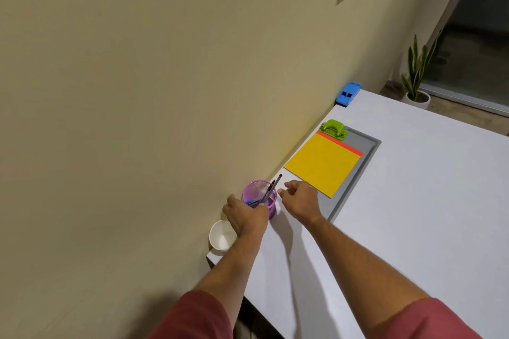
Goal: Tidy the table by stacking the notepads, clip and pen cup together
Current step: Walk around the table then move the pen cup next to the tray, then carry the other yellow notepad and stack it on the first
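A purple mesh pen cup [260, 193] with pens in it stands on the white table by the wall. My left hand [245, 215] grips its near side. My right hand [300, 199] hovers just right of the cup, fingers loosely curled, holding nothing. Beyond it a yellow notepad [322, 164] lies on a red one [354, 149], whose far edge shows, both on a grey tray [366, 146]. A green clip [333, 129] sits at the tray's far corner, touching the pads.
A white paper cup [221, 235] stands at the table's near left corner, beside my left wrist. A blue plastic object [348, 94] lies at the far corner against the wall. A potted plant [417, 85] stands on the floor beyond the table.
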